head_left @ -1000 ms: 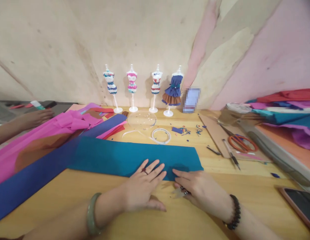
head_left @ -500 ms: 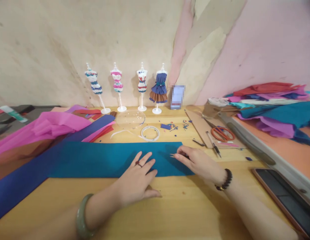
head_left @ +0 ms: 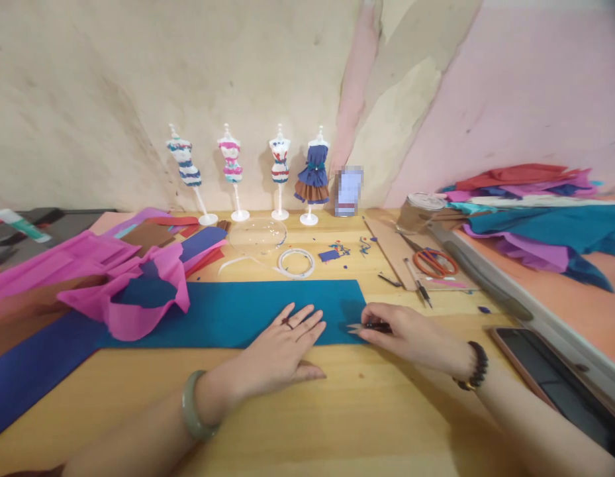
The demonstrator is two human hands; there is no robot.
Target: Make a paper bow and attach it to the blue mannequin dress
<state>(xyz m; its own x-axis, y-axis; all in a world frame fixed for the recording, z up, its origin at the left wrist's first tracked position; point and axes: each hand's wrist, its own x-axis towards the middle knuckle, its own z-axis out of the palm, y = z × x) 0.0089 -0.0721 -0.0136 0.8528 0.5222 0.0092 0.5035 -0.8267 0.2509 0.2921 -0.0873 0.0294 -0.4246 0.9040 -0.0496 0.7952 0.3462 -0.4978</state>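
A long teal strip of fabric [head_left: 228, 311] lies flat across the table in front of me. My left hand [head_left: 293, 341] rests on it with the fingers spread, a dark ring on one of them. At the strip's right end, my right hand [head_left: 394, 328] is closed around small dark thread snips [head_left: 374, 326], whose two pale metal points show apart over the teal fabric. The palm hides the rest of the tool. Pink fabric [head_left: 138, 328] is crumpled in a loop over the strip's left part.
Several small dress forms [head_left: 280, 159] stand along the wall beside a propped phone [head_left: 349, 192]. Orange-handled scissors [head_left: 435, 263] and a pen [head_left: 418, 285] lie at the right, with another phone [head_left: 545, 371] nearer me. A roll of white cord [head_left: 296, 263] sits behind the strip.
The pink fabric at the left has flopped down over the teal strip. Both hands shifted slightly right in view. More of the snips shows in the right hand.
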